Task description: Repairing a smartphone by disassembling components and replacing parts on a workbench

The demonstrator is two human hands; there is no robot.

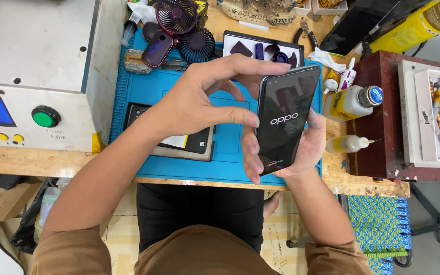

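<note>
Wooden workbench (36, 162) planks carry a blue work mat (230, 163), with a grey machine (36, 66) on the left that has a green button and a blue screen.

Above the mat, the black smartphone (286, 119) is held upright and slightly tilted, its screen lit with a white logo. The right hand (306, 147) cradles the phone from behind and below, fingers wrapped around its lower edges. The left hand (204, 102) arches over from the left, its thumb pressing the phone's left edge and its fingers curled across the top corner.

Under the left wrist, a second dark device (179, 140) lies flat on the mat.

At the mat's far edge, a shallow black tray (260, 48) holds several dark purple pieces. Two small round fans (187, 30) sit beside it.

To the right, a clear bottle (352, 102) with a blue cap lies on its side, holding yellowish liquid, and a smaller dropper bottle (347, 144) lies just below it. Farther right, a white open box (434, 117) holds a row of small yellow and orange items, too small to tell apart.
</note>
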